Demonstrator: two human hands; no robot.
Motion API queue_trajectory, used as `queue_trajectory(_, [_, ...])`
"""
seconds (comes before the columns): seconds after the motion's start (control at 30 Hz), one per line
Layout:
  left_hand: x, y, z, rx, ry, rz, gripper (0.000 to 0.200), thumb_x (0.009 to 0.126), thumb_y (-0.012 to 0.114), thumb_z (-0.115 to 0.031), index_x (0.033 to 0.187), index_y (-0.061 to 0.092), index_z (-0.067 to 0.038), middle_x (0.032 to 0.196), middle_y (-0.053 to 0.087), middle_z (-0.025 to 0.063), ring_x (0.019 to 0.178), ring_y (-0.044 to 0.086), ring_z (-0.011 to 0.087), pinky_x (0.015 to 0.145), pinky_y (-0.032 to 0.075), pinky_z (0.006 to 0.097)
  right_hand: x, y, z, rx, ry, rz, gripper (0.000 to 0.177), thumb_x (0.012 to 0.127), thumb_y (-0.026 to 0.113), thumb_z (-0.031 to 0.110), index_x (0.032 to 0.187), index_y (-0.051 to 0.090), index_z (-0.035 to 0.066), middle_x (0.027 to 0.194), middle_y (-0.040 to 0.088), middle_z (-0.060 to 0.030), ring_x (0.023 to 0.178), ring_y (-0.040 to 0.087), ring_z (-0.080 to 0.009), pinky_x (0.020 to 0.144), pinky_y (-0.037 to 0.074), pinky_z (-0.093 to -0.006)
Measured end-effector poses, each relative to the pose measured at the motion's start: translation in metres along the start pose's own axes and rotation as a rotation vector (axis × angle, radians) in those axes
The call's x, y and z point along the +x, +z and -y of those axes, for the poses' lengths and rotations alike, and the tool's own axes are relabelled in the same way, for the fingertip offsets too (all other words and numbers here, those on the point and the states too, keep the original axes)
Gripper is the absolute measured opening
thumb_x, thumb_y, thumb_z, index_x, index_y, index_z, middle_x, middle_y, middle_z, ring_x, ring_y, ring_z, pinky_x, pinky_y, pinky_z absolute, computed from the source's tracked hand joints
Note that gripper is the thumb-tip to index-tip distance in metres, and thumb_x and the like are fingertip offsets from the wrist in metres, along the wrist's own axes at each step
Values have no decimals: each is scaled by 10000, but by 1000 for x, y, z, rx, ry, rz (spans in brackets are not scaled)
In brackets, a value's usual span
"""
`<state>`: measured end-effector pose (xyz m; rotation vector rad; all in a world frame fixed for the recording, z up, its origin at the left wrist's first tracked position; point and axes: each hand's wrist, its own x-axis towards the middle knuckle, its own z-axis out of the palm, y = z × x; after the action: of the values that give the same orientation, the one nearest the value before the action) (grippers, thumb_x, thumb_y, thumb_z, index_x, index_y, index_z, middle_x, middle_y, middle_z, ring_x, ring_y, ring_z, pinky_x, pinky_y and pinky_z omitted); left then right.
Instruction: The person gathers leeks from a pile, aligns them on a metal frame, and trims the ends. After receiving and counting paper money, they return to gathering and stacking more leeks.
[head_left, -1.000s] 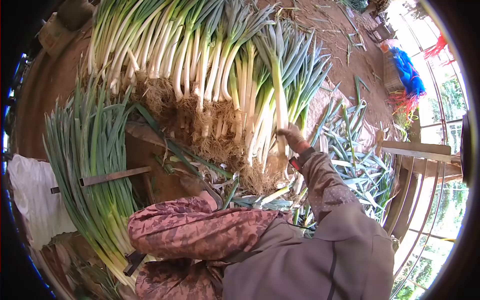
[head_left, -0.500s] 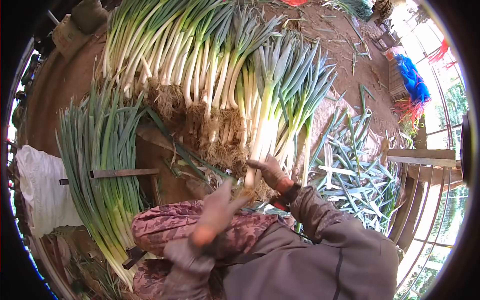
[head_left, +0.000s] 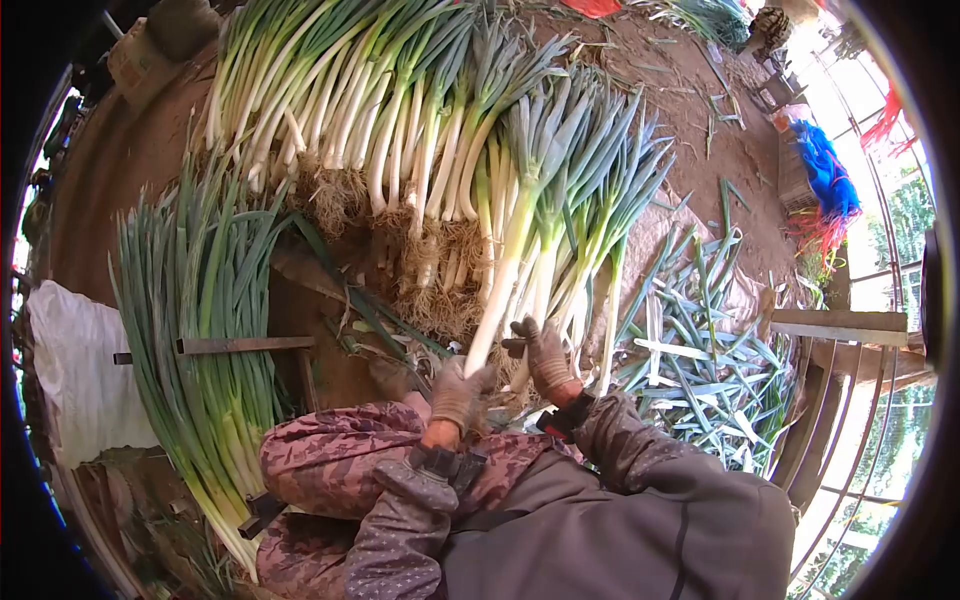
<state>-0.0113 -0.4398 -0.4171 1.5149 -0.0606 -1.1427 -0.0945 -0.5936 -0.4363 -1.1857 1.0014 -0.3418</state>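
Left hand (head_left: 458,392) now up at leek (head_left: 505,270) base, beside right hand (head_left: 548,358)

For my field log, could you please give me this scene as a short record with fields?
Left hand: grips the root end of a leek
Right hand: against the same leek's stalk, grip unclear
Ahead: leek pile, roots toward the person
Left side: bundle of long greens
Right side: cut leaves on the ground
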Motion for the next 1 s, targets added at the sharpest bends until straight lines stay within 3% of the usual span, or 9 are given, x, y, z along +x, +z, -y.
queue_trajectory(0.07, [-23, 14, -41, 181, -20, 12, 463, 836, 809, -285, 1108, 613, 35, 853, 666, 62, 689, 605, 111, 602, 508, 259, -9, 6, 12, -523, -107, -1, 796, 942, 440, 724, 1048, 496, -62, 894, 574, -213, 832, 594, -311, 783, 495, -432])
queue_trajectory(0.27, [-9, 14, -5, 26, 1, 62, 442, 826, 794, -245, 1120, 593, 16, 850, 647, 62, 700, 585, 112, 604, 480, 280, -2, 7, 10, -496, -176, 24, 726, 988, 443, 643, 1027, 511, -78, 866, 558, -230, 830, 540, -312, 795, 444, -451])
queue_trajectory(0.5, [-96, -13, -75, 256, 20, 285, 541, 857, 746, -269, 1255, 581, 60, 1045, 675, 104, 884, 629, 151, 775, 528, 299, 102, -12, 54, 670, 175, 455, 676, 976, 549, 552, 1281, 562, -52, 1145, 680, -211, 1023, 678, -319, 933, 553, -416])
queue_trajectory(0.7, [-206, -57, -52, -46, -105, 305, 418, 1011, 569, -298, 1319, 569, -17, 1115, 663, 159, 1019, 649, 266, 894, 520, 393, 108, -4, 93, 720, 4, 467, 546, 957, 632, 460, 1269, 569, 16, 1161, 672, -166, 1047, 671, -311, 959, 550, -460])
queue_trajectory(0.8, [-220, -91, -10, 135, 142, 200, 575, 880, 754, -330, 1270, 560, 46, 1135, 633, 101, 1045, 589, 194, 911, 480, 327, 122, -5, 62, 738, -17, 474, 435, 954, 667, 342, 1236, 585, 22, 1083, 689, -99, 978, 679, -281, 897, 571, -421])
queue_trajectory(0.87, [-261, -93, -29, 513, 122, 18, 487, 896, 724, -365, 1236, 583, -47, 1127, 642, 139, 1042, 608, 266, 910, 471, 381, 139, -12, 24, 562, -116, 277, 154, 982, 641, 283, 1068, 626, 156, 881, 560, 61, 765, 522, -96, 694, 465, -252])
queue_trajectory(0.9, [-283, -89, -51, 604, 67, -64, 405, 905, 703, -366, 1183, 603, -89, 1045, 671, 153, 968, 650, 298, 838, 501, 405, 118, -26, 27, 402, -86, 261, 330, 1014, 569, 320, 1259, 543, 101, 1091, 580, -15, 934, 554, -127, 828, 482, -296])
queue_trajectory(0.97, [-314, -90, -36, 491, 194, -226, 352, 920, 675, -372, 1121, 595, -94, 928, 685, 171, 854, 682, 330, 734, 505, 430, 182, -42, 17, 1065, 269, 856, 563, 1056, 471, 372, 1495, 385, 30, 1521, 416, -101, 1387, 392, -218, 1172, 318, -373])
queue_trajectory(1.0, [-332, -90, -46, 444, 105, -269, 361, 916, 677, -365, 1130, 591, -87, 932, 681, 175, 858, 676, 364, 737, 505, 440, 100, 16, 108, 632, 42, 1110, 592, 1040, 473, 398, 1506, 386, 43, 1470, 483, -129, 1318, 484, -259, 1176, 320, -430])
